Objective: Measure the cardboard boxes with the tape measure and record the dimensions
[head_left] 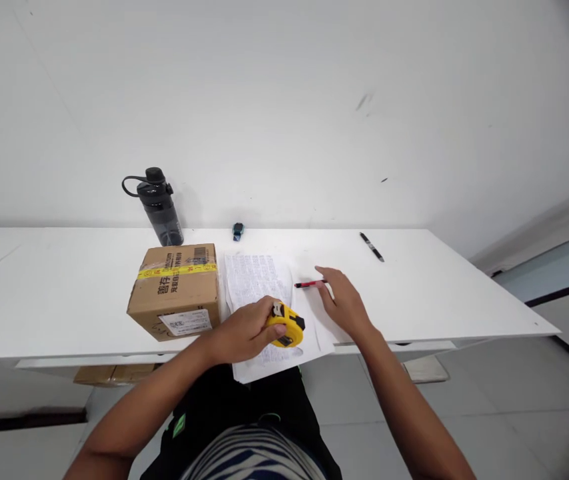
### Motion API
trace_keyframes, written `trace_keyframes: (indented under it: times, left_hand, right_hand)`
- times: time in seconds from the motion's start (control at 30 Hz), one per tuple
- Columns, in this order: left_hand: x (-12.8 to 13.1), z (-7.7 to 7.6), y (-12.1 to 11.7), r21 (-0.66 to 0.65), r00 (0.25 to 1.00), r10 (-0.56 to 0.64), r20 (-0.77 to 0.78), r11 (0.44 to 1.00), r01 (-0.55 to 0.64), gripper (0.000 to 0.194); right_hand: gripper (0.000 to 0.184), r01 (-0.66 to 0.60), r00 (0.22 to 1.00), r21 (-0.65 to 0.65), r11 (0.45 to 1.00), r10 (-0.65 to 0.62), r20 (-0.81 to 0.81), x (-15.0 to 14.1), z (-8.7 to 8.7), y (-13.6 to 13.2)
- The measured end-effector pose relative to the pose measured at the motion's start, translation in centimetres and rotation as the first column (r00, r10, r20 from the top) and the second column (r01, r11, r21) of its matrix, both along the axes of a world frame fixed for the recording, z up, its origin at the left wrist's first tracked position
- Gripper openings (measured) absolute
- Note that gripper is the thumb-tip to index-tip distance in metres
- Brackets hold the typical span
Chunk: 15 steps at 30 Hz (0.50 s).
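Observation:
A yellow tape measure (292, 327) with black parts is gripped in my left hand (244, 330), over the written papers (257, 270). The sheets overlap the desk's front edge and hang past it. Beside them lies a red and black pen (307, 285). My right hand (343, 300) is over the pen's right end, thumb and index finger apart. The thumb tip is at the pen; whether it touches cannot be made out. Left of the papers stands a taped cardboard box (189, 290) with a white label on its front.
A dark water bottle (162, 210) stands behind the box, near the wall. A small watch-like item (237, 231) lies at the back of the white desk (439, 287). Further right is a black pen (372, 247). Below the desk, cardboard (114, 374) shows at the left.

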<state>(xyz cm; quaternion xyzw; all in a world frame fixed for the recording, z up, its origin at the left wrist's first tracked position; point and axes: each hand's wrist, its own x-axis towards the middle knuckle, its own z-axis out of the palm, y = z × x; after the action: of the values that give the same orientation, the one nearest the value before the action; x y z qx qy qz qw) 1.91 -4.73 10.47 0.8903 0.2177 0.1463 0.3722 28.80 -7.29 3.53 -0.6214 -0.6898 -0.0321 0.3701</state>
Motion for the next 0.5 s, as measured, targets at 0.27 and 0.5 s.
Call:
trace_keyframes:
  times: [0.27, 0.5]
  left_hand:
    - [4.0, -2.8, -3.0, 0.231, 0.942, -0.087, -0.323, 0.959, 0.167, 0.046]
    - [6.0, -7.3, -6.3, 0.351, 0.933, -0.066, -0.355, 0.915, 0.198, 0.052]
  right_hand:
    - [0.025, 0.084, 0.966, -0.212, 0.974, -0.027, 0.258, 5.5, -2.3, 5.0]
    - [0.022, 0.004, 0.993, -0.15, 0.989, -0.021, -0.114, 2.8, -1.1, 2.8]
